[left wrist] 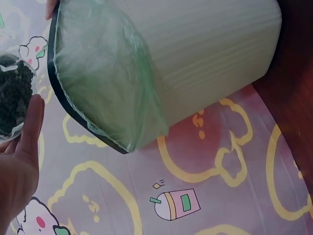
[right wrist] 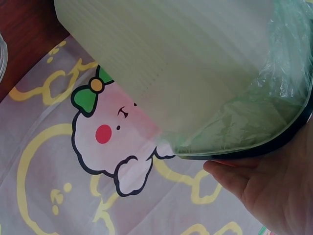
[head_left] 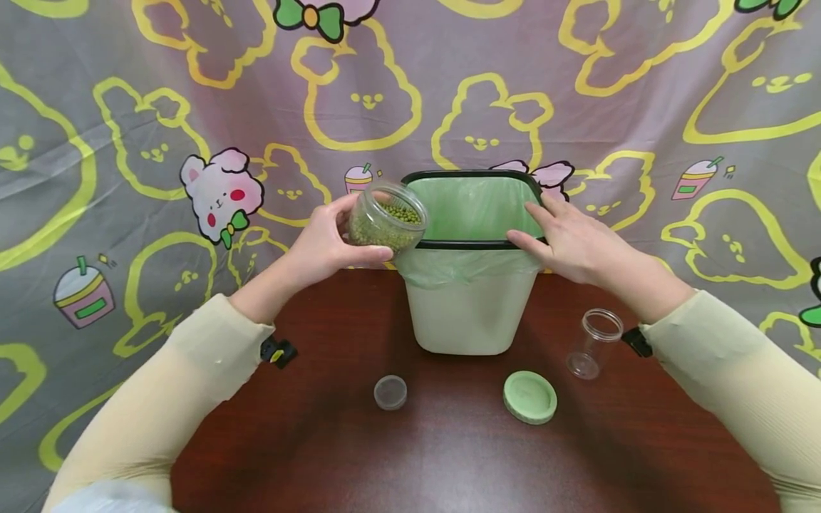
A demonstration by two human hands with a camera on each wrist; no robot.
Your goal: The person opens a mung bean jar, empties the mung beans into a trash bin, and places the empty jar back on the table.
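My left hand (head_left: 321, 242) grips a clear jar (head_left: 367, 222) of small green beans (head_left: 403, 214). The jar is tilted, its open mouth facing right, beside the left rim of a cream trash bin (head_left: 468, 313). A pale green bag (head_left: 474, 206) lines the bin and folds over its black rim (head_left: 471, 244). At the right side of the rim, my right hand (head_left: 574, 242) rests with its fingers fairly straight. The right wrist view shows its thumb (right wrist: 227, 176) against the rim's edge. In the left wrist view the jar (left wrist: 14, 98) is partly cut off.
On the dark wooden table (head_left: 449, 456), a green lid (head_left: 529, 397) lies right of a small clear disc-shaped lid (head_left: 390, 392). Farther right stands an open clear jar (head_left: 593, 345), near the right sleeve. A patterned cloth (head_left: 256, 107) hangs behind the bin.
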